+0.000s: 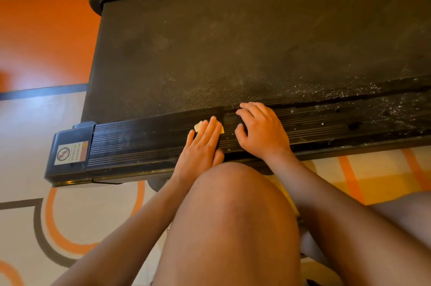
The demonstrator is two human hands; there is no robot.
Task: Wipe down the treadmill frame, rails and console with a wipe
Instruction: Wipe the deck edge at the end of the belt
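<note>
A small, crumpled pale-yellow wipe (197, 126) is pressed onto the ribbed black rail (140, 138) by the left hand (203, 145), its straight fingers laid over it so that only the edges are seen. The right hand (261, 131) is braced just beside it on the same rail, fingers loosely arched, nothing held. White specks are scattered over the rail's right stretch and the finely woven belt (233, 40); the left end is closed by a smooth cap (60, 136).

Left hand (202, 144) flat, right hand (262, 133) loosely curled
</note>
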